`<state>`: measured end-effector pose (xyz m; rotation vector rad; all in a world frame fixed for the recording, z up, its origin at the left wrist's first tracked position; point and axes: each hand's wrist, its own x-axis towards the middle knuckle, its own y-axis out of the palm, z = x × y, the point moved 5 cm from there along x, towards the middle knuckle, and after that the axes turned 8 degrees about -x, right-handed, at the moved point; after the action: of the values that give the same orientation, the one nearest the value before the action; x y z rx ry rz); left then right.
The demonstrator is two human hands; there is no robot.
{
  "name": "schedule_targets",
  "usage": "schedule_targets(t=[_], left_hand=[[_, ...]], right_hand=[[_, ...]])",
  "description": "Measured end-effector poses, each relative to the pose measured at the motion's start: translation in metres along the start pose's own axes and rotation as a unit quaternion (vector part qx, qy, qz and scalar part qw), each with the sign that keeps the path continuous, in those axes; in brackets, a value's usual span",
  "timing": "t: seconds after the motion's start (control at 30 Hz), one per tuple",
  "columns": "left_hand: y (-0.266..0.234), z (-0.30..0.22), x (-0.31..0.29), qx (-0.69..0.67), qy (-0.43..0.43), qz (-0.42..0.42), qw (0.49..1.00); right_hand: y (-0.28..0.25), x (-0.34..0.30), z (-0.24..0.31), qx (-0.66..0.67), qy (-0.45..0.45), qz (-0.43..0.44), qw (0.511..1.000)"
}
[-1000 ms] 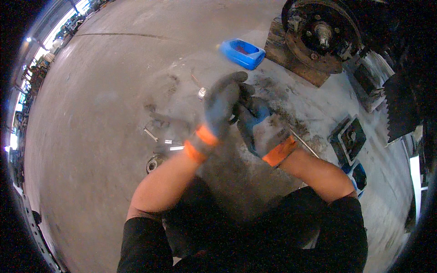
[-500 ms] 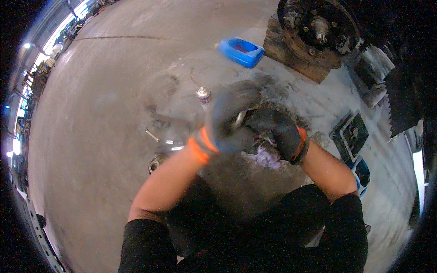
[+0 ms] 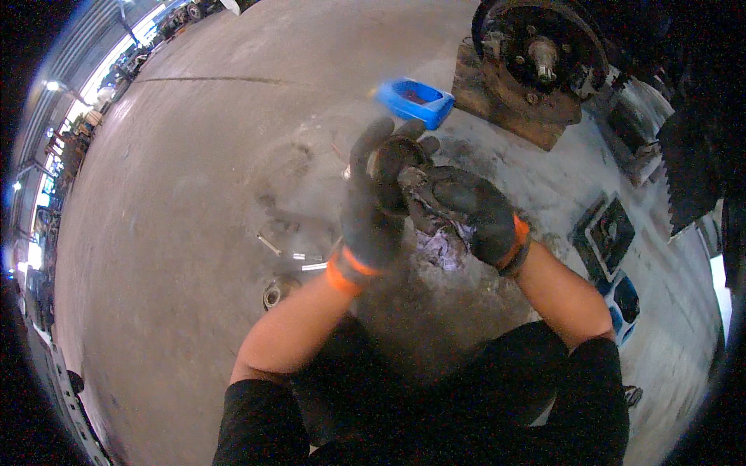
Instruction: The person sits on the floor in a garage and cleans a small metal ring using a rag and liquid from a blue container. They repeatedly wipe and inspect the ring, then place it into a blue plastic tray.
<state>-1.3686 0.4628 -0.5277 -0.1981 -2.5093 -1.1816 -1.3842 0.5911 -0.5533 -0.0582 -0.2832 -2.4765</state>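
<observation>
Both hands wear dark gloves with orange cuffs. In my left hand (image 3: 371, 213) rests a dark, greasy round metal part (image 3: 394, 161) with a raised rim; the fingers curve behind and around it, and its exact kind is unclear. My right hand (image 3: 478, 213) is closed on a crumpled, stained purple-grey rag (image 3: 443, 245), pressing a bunched end of it against or close to the part's right side. The rag's lower end hangs beneath the right fingers. Part of a spray can (image 3: 346, 172) shows just left of my left hand.
Ahead lies a blue cut-open container (image 3: 420, 102). A wheel hub with a brake drum (image 3: 544, 58) stands on a board at the far right. A wrench (image 3: 269, 245), sockets (image 3: 307, 257) and a bearing-like ring (image 3: 278, 293) lie left; a dark square frame (image 3: 610, 233) lies right.
My left hand has turned upward, bringing the round part's face into view. My right hand has shifted slightly, and more of the rag shows. The view has tilted a little.
</observation>
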Motion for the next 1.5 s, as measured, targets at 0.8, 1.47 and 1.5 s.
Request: schedule_targets(t=[0.8, 1.47, 1.5], left_hand=[[-0.024, 0.001, 0.015, 0.301, -0.043, 0.049, 0.951], [-0.023, -0.005, 0.003, 0.070, -0.029, 0.073, 0.994], [-0.021, -0.006, 0.002, 0.057, -0.023, 0.083, 0.995]], right_hand=[[0.015, -0.022, 0.061, -0.684, -0.299, -0.100, 0.658], [0.027, -0.018, 0.004, -0.484, -0.179, -0.014, 0.857], [0.025, -0.019, 0.001, -0.434, -0.151, -0.019, 0.888]])
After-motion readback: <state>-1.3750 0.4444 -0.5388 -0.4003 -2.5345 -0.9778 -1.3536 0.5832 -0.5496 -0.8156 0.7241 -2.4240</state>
